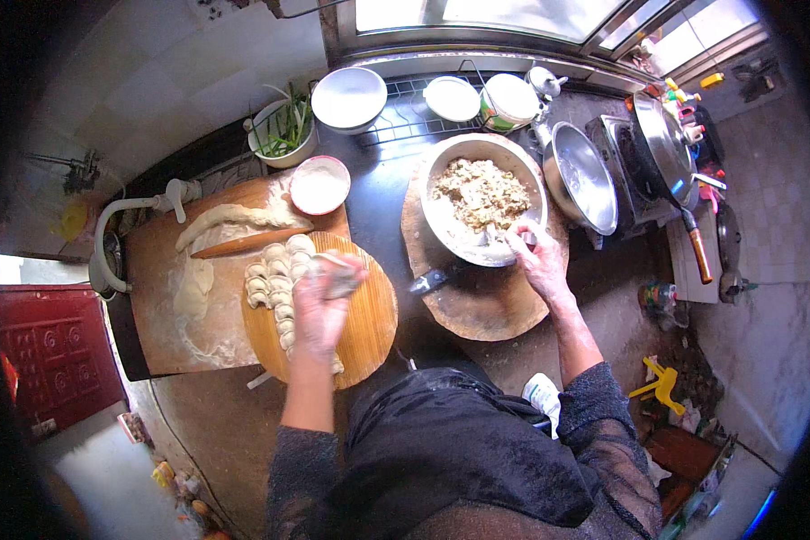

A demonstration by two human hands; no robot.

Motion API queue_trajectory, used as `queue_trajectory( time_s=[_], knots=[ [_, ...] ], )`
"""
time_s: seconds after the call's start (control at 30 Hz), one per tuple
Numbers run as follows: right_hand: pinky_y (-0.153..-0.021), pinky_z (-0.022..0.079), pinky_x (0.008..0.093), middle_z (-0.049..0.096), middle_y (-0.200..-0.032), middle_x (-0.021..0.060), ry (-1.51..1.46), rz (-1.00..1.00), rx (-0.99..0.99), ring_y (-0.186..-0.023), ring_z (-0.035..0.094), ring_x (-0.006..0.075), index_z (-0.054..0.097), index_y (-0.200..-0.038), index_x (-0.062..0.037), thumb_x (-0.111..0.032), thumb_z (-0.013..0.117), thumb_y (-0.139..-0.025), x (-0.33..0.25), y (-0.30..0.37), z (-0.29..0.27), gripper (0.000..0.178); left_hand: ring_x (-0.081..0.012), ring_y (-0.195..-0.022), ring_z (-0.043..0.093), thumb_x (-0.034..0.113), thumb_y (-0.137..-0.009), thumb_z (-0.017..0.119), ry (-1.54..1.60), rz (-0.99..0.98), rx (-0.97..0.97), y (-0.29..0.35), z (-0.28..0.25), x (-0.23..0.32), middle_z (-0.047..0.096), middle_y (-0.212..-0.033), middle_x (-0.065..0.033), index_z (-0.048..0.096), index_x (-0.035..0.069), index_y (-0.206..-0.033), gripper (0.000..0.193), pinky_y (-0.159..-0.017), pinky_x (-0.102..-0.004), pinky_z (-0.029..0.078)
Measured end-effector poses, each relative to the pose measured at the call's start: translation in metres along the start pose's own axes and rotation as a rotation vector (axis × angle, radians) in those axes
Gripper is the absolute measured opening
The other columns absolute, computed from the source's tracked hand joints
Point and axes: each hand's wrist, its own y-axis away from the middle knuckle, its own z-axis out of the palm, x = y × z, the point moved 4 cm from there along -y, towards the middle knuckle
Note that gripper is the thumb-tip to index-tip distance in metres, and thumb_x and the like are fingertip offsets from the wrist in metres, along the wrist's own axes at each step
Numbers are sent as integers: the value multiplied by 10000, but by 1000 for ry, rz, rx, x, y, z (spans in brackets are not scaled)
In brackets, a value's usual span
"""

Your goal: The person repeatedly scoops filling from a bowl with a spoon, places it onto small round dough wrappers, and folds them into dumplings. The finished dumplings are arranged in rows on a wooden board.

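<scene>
My left hand (319, 310), smeared by motion, is above the round wooden board (373, 306) and cups a pale dough wrapper (342, 274). Rows of shaped dumplings (282, 286) lie on that board beside and below the hand. On the right, the fingers of my right hand (542, 261) are closed at the near right rim of a large pale bowl (441, 236). They grip what looks like a spoon (492, 237), its handle mostly hidden by the fingers. Crumbly minced filling (481, 193) heaps in the bowl, which stands on a thick wooden chopping block (486, 310).
On the floured board (157, 315) at left lie a dough roll (229, 216), a rolling pin (247, 241) and a flour bowl (319, 185). Green onions (288, 126) fill a container behind. A steel basin (580, 175) and a pan with a wooden handle (697, 247) stand right.
</scene>
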Motion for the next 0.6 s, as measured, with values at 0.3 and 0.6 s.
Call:
queue_trajectory(
  time_s=[0.3, 0.6],
  knots=[
    [-758, 541, 350, 676, -948, 154, 204, -714, -7, -846, 679, 285, 655, -1077, -6, -15, 631, -933, -13, 2, -27, 146, -387, -1031, 671, 186, -986, 593, 5, -283, -1, -10, 48, -104, 652, -1122, -254, 570, -21, -1158, 270, -931, -503, 553],
    [-782, 561, 401, 662, -1010, 180, 209, -793, -107, -910, 677, 354, 612, -1168, -20, 53, 623, -799, 4, -15, 1, 376, -368, -1016, 678, 176, -994, 572, 5, -282, -11, -20, 55, -132, 652, -1116, -249, 548, -52, -1174, 292, -924, -482, 561]
  ],
)
